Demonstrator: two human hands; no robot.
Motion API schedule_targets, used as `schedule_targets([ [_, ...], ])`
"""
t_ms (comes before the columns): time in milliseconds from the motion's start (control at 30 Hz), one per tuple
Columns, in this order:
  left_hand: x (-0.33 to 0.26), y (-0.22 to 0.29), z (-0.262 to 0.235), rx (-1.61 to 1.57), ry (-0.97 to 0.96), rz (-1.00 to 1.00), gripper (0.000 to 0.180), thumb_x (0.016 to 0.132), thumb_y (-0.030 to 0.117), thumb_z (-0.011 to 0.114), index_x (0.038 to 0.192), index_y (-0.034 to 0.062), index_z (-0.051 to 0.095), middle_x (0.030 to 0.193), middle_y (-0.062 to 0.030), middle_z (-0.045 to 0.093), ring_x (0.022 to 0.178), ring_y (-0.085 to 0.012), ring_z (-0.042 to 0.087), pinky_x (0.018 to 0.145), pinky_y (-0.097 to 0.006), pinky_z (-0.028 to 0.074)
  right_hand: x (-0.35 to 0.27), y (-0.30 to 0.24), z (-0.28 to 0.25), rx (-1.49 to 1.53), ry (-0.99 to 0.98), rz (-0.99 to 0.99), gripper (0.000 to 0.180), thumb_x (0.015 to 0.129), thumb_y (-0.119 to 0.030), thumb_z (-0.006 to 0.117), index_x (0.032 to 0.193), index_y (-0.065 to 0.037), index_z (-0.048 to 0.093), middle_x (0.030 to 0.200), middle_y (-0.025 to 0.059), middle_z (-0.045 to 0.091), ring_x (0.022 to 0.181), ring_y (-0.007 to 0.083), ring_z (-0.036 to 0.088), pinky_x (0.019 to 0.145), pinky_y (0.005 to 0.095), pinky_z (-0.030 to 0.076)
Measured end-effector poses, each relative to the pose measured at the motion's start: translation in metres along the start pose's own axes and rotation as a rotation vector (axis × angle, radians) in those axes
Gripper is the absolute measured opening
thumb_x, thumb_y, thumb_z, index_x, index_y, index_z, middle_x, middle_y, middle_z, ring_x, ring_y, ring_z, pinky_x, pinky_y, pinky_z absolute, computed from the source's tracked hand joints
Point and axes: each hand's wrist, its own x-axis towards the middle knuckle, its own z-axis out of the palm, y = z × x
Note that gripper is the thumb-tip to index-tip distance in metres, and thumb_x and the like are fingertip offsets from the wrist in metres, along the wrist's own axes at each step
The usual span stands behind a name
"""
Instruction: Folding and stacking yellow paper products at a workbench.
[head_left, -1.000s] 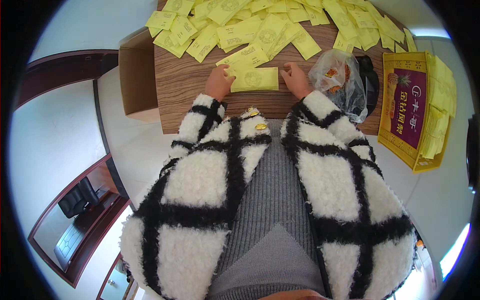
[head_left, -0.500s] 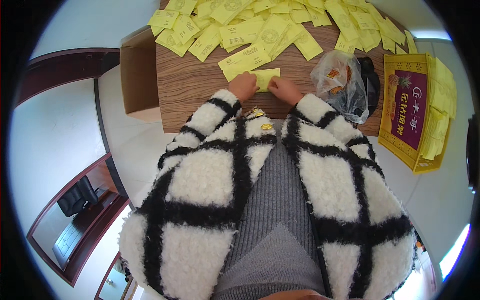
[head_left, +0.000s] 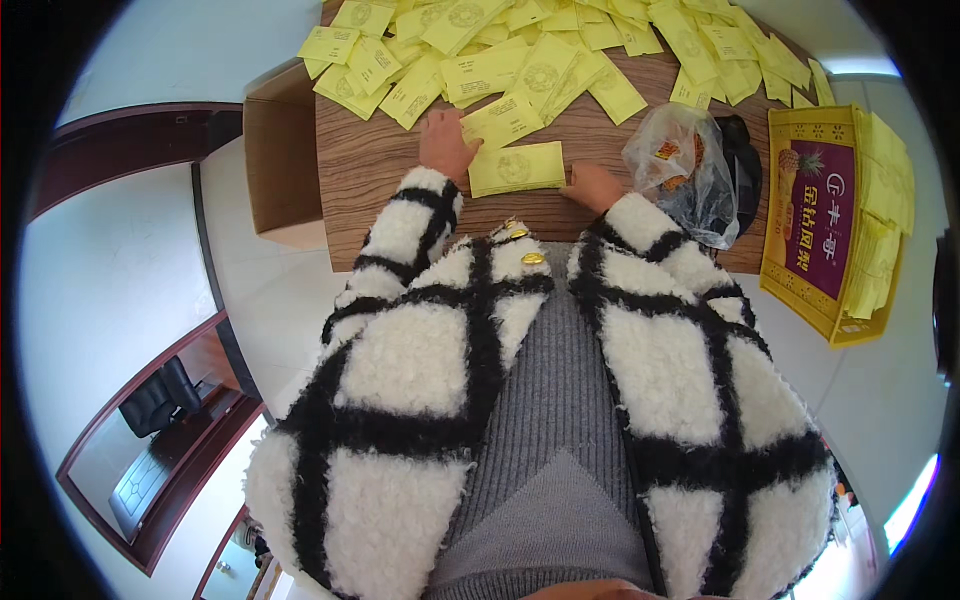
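A yellow paper packet [head_left: 517,168] with a round printed design lies in front of me on the wood-grain table [head_left: 390,215]. My right hand [head_left: 595,188] is at its right end, fingers curled in and the thumb side at the lower right corner. My left hand [head_left: 447,143] rests beside a second yellow packet [head_left: 503,121], which lies tilted just beyond the first. Its fingers are stretched out, with the thumb by that packet's left end.
A heap of yellow packets [head_left: 540,65] covers the table's far side. To the right are a clear plastic bag [head_left: 672,170], a black item [head_left: 740,165] and a yellow crate [head_left: 778,225] holding more packets. An open cardboard box [head_left: 285,160] stands left of the table.
My left hand has moved left and away from me, off the near packet and over to the second one. The right hand has shifted slightly right, and more of the near packet shows.
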Motion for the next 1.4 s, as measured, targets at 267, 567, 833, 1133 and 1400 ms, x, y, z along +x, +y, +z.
schedule_targets([
  [267,0.015,0.004,-0.013,0.032,-0.352,-0.112,0.048,0.071,0.039,0.076,0.107,0.0108,0.060,0.103,-0.0125,0.060,0.100,-0.0325,0.056,0.084,-0.042,0.046,-0.006,0.007,0.005,-0.027,0.102,-0.100,0.033,0.071,-0.034,0.072,0.076,-0.004,0.060,0.076,0.0181,0.062,0.074,0.0362,0.061,0.066,0.0456,0.046],
  [567,-0.018,0.013,-0.005,-0.265,-0.110,0.055,0.022,0.074,0.018,0.071,0.092,0.0113,0.060,0.090,-0.0102,0.059,0.086,-0.0321,0.058,0.074,-0.043,0.046,0.010,0.007,-0.006,-0.027,-0.058,-0.016,0.040,0.073,-0.035,0.071,0.090,0.001,0.064,0.092,0.0216,0.065,0.090,0.0378,0.062,0.078,0.0457,0.048],
  [833,-0.074,0.012,-0.004,-0.136,-0.278,0.206,0.056,0.057,0.030,0.085,0.100,0.0075,0.056,0.103,-0.0112,0.050,0.103,-0.0319,0.049,0.088,-0.041,0.042,0.014,0.017,0.012,-0.004,0.048,-0.073,0.032,0.072,-0.033,0.071,0.074,-0.003,0.059,0.077,0.0177,0.063,0.074,0.0348,0.061,0.066,0.0449,0.046],
  [1133,-0.074,0.063,-0.016,-0.073,-0.191,0.231,0.085,0.057,0.037,0.084,0.127,0.0079,0.046,0.120,-0.0111,0.049,0.116,-0.0303,0.045,0.093,-0.044,0.040,-0.016,0.012,0.012,0.041,-0.004,-0.046,0.031,0.072,-0.031,0.072,0.072,-0.004,0.058,0.070,0.0159,0.061,0.068,0.0336,0.060,0.062,0.0430,0.046],
  [1400,-0.063,0.092,-0.007,0.017,-0.331,0.231,0.085,0.059,0.029,0.081,0.133,0.0107,0.042,0.117,-0.0110,0.052,0.113,-0.0310,0.049,0.091,-0.044,0.041,-0.028,0.023,0.014,0.009,0.071,-0.114,0.029,0.074,-0.030,0.071,0.074,-0.004,0.059,0.074,0.0168,0.063,0.072,0.0341,0.061,0.065,0.0431,0.046],
])
